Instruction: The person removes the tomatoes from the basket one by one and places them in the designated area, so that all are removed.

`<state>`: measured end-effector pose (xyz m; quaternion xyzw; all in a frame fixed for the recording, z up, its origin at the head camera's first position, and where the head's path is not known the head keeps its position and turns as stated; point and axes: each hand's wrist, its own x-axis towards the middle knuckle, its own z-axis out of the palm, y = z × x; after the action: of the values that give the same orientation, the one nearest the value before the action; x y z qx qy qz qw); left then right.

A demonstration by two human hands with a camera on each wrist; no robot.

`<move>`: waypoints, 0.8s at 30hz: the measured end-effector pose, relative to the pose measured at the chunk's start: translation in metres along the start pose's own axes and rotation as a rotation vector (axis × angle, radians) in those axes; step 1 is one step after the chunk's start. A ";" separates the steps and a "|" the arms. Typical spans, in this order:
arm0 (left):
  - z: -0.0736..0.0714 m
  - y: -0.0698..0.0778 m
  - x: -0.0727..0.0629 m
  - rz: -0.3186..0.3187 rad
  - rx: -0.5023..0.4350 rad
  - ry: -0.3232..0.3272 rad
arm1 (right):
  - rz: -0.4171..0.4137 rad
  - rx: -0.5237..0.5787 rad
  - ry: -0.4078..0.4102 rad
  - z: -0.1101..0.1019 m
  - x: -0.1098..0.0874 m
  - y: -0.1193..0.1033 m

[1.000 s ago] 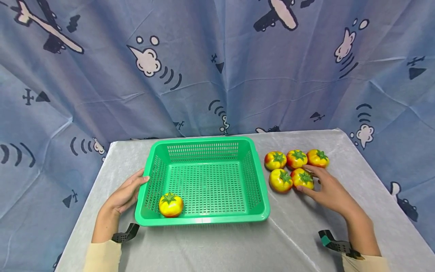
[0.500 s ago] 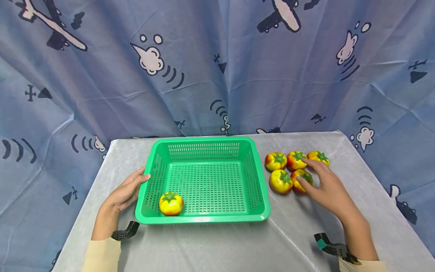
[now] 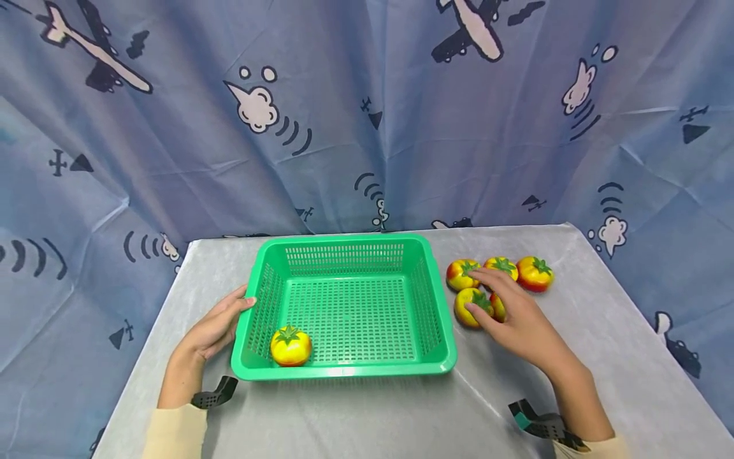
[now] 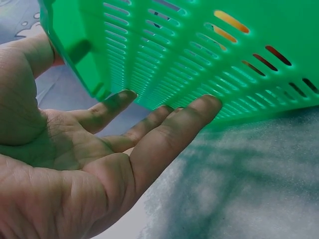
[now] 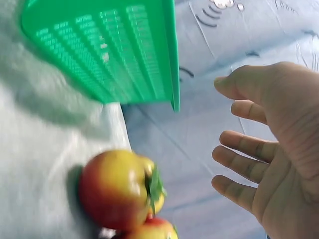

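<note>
A green plastic basket (image 3: 344, 370) with slotted walls stands on the table, one yellow-red tomato (image 3: 290, 347) in its near left corner. My left hand (image 3: 215, 325) holds the basket's left side, the thumb hooked over the rim. In the left wrist view its fingers (image 4: 169, 134) lie against the outer wall. To the right of the basket, several more tomatoes (image 3: 535, 274) sit in a cluster. My right hand (image 3: 513, 322) hovers over them with nothing in it, fingers spread and partly covering a tomato (image 3: 499, 308). Beside that, the front left tomato (image 3: 471, 306) is nearest the thumb.
A grey-white cloth covers the table (image 3: 355, 421). Behind it hangs a blue curtain (image 3: 344, 127) printed with airplanes and clouds. A dark wrist mount (image 3: 215, 393) sticks out from the left wrist, and another mount (image 3: 545, 424) from the right.
My right hand has come off the front right tomato and moved left over the front left one. My left hand stays on the basket, and the tomato inside has not moved.
</note>
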<state>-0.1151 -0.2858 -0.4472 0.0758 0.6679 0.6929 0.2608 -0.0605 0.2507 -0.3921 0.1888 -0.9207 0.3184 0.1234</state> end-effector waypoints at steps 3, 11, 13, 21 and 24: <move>-0.001 0.001 -0.001 -0.006 0.019 0.006 | -0.011 0.002 -0.023 0.005 0.005 -0.011; 0.000 -0.001 0.000 -0.001 0.024 -0.001 | -0.025 0.033 -0.109 0.011 0.018 -0.031; 0.001 -0.002 -0.001 0.002 0.017 -0.012 | -0.044 0.033 -0.129 0.013 0.023 -0.036; 0.000 -0.003 -0.001 0.017 0.008 -0.029 | -0.117 0.043 -0.214 0.023 0.044 -0.063; -0.001 -0.002 0.000 0.030 0.006 -0.033 | -0.131 0.054 -0.246 0.024 0.050 -0.073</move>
<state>-0.1145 -0.2869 -0.4496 0.0982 0.6644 0.6934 0.2611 -0.0768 0.1692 -0.3543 0.2894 -0.9057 0.3089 0.0248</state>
